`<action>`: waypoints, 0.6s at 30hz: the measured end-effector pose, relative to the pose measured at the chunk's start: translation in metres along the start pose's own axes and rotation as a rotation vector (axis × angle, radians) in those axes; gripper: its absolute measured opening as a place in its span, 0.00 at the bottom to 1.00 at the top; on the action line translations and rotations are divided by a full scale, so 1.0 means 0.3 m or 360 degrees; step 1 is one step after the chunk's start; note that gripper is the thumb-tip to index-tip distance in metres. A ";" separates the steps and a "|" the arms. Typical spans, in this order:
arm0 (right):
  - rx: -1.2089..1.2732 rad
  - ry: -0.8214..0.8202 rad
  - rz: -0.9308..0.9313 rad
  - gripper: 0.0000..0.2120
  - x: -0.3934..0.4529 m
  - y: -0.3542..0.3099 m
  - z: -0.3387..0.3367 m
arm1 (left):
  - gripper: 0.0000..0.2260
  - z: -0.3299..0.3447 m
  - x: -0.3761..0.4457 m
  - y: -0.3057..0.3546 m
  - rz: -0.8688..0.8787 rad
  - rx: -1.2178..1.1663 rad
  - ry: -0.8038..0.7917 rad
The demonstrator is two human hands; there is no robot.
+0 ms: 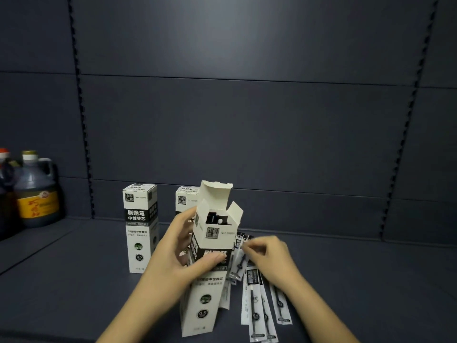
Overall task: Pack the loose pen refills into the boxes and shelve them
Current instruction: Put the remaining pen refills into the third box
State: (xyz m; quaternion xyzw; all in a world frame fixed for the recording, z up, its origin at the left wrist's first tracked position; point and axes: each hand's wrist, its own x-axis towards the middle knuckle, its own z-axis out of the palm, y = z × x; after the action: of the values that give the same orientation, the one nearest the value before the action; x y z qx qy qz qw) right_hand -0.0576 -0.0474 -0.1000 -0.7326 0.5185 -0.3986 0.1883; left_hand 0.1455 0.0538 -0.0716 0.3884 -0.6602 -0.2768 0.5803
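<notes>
My left hand (pixel 184 253) is curled around the open box (pixel 210 256), thumb across the front and fingers behind. My right hand (pixel 269 258) is just beside it, palm down, fingertips (pixel 247 246) pinching a wrapped refill (pixel 238 256). Both bare arms reach in from below.

The left hand (pixel 181 253) is gripping an open box (pixel 210 263) standing on the shelf (pixel 86 280), refills showing inside. The right hand (pixel 269 258) is pinching a refill (pixel 239 253) from the loose refills (pixel 262 310) just right. Two closed boxes (pixel 140 226) are standing farther back, bottles (pixel 34 191) far left.
</notes>
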 end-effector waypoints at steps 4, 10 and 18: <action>-0.0083 0.0010 0.0024 0.06 -0.002 0.009 0.012 | 0.33 -0.010 0.000 -0.006 -0.0038 0.0005 -0.0013; -0.0436 -0.0180 0.0145 0.11 -0.014 0.031 0.046 | 0.34 -0.019 0.003 -0.034 -0.0067 -0.0014 0.0030; -0.0339 -0.0161 0.0233 0.04 -0.014 0.040 0.026 | 0.34 -0.009 0.017 -0.045 -0.0066 -0.0045 0.0016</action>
State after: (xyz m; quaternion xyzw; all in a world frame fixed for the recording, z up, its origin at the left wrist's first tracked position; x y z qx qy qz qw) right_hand -0.0594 -0.0492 -0.1146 -0.7278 0.5999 -0.2892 0.1640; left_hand 0.1507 0.0425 -0.0794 0.3952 -0.6451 -0.2960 0.5832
